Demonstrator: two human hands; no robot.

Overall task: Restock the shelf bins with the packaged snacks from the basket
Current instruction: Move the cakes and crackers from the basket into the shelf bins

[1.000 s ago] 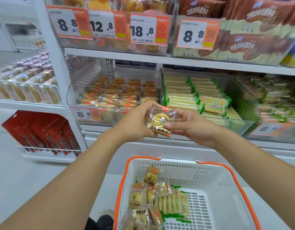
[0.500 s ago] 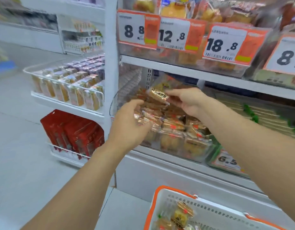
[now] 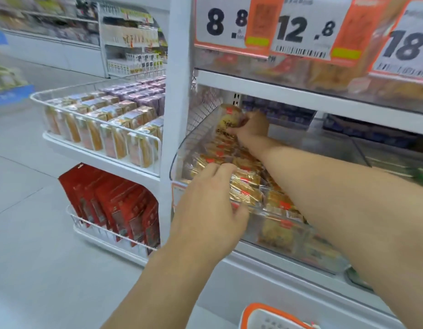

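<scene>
Shelf: white, price tags above.
Right hand: pinching snack pack, bin's far-left corner.
Left hand: fingers loosely curled on front packs.

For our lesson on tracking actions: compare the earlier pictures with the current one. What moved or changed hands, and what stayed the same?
The right hand carried the snack packet from above the basket, where both hands held it, to the back of the clear shelf bin, and still grips it. The left hand let go and now rests on the front packets. The bin's other packets and the price tags stayed put.
</scene>
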